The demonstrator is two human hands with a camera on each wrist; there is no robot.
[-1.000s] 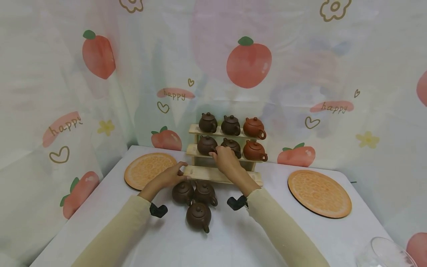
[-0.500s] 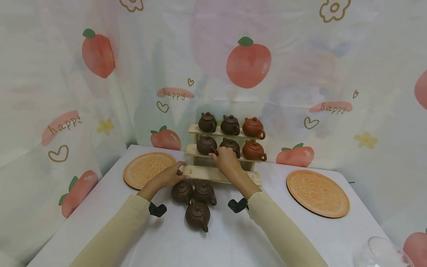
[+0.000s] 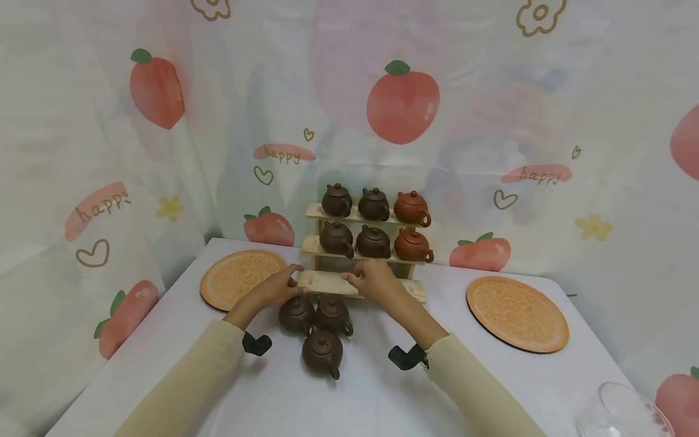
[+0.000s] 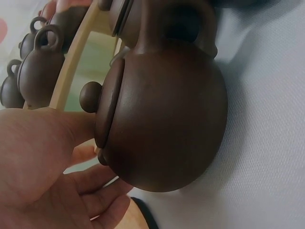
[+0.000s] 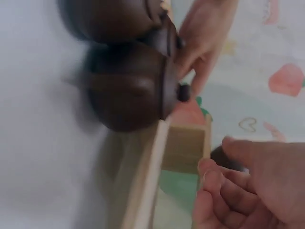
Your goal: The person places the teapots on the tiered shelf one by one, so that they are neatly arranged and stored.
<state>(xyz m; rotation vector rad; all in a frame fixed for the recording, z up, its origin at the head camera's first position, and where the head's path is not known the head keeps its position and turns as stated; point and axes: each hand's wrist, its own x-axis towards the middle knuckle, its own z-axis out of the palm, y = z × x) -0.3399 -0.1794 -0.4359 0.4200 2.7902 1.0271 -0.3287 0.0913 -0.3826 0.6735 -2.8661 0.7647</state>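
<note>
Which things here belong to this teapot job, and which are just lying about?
Likely part of the job:
wooden stand
six teapots on it
three teapots in front

Apparently just lying about:
left orange mat
right orange mat
clear container

Smooth clay-like teapots (image 4: 167, 114) (low sheen), wooden rack (image 3: 327, 282), finely woven tablecloth (image 4: 271, 119).

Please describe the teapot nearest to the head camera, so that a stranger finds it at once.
On the white table stands a three-tier wooden rack. In front of it, two dark brown teapots sit side by side. The front teapot, equally dark, stands before that pair, the farthest of the three from the rack.
</note>
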